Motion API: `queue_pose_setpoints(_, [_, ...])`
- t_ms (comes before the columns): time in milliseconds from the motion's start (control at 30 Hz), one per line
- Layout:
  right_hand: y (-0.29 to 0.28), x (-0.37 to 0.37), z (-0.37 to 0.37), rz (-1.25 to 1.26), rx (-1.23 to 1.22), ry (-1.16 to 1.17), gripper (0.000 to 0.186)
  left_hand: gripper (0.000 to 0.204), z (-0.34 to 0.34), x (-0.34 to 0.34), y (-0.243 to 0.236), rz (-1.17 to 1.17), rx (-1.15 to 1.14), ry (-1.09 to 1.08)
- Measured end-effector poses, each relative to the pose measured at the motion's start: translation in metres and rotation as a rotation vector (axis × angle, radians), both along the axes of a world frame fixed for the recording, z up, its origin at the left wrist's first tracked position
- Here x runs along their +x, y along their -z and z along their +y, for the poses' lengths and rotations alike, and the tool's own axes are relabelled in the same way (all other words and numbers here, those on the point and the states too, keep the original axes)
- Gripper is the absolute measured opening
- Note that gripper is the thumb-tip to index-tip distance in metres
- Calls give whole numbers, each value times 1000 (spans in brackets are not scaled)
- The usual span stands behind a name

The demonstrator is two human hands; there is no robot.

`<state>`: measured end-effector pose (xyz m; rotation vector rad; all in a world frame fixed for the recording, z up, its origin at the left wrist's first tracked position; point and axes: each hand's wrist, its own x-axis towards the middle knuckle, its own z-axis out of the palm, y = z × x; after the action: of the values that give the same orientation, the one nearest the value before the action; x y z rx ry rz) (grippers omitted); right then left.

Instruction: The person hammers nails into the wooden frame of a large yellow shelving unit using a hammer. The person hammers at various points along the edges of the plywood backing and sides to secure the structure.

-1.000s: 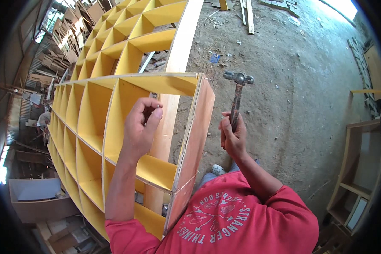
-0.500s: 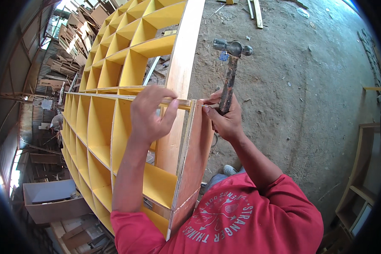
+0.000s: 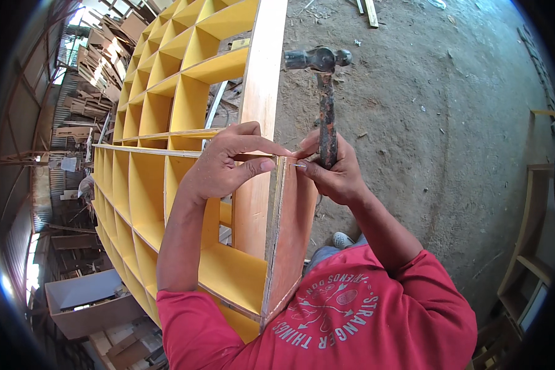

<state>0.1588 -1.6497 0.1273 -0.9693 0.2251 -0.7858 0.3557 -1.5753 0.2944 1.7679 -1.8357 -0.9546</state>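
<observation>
A ball-peen hammer (image 3: 327, 117) with a worn, dark handle stands upright in my right hand (image 3: 336, 169), its head up. Between that hand's thumb and fingertips is a thin nail (image 3: 298, 164), lying level against the upper end of a reddish plywood panel (image 3: 293, 228). My left hand (image 3: 228, 159) is at the same corner, index finger stretched to the panel's top edge and thumb apart from it; nothing shows between them. The panel closes the near end of a large yellow grid-like shelf frame (image 3: 231, 277).
A pale board (image 3: 263, 74) runs along the frame's right side. To the right lies a dusty concrete floor (image 3: 407, 123). Wooden cabinet frames (image 3: 530, 240) stand at the far right. Scrap boards (image 3: 105, 68) are piled at the back left, and an open grey box (image 3: 92, 308) sits lower left.
My left hand has moved right and down to the panel's corner, its index finger now reaching the top edge. The hammer has shifted slightly left with my right hand. The view has shifted a little.
</observation>
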Motion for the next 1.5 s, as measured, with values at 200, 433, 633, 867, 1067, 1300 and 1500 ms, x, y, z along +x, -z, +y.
queue_pose_setpoints(200, [-1,4,6,-59,-31,87,38,32,4,-4,3,-4,-107,9])
queue_pose_setpoints(433, [1,-2,-5,40,30,20,41,30,63,-45,23,-26,-420,-477])
queue_pose_setpoints(633, [2,4,-1,-47,17,36,41,45,55,-41,131,1269,586,-605])
queue_pose_setpoints(867, [-5,-4,-1,63,-30,8,39,44,61,-80,183,1501,364,-468])
queue_pose_setpoints(1067, [-11,-7,-4,81,-73,-30,40,44,70,-77,191,1479,370,-480])
queue_pose_setpoints(1300, [-13,-9,-2,62,-140,8,41,44,75,-80,198,1484,357,-477])
queue_pose_setpoints(1500, [-42,-15,-9,81,-117,55,39,44,74,-76,196,1503,333,-453])
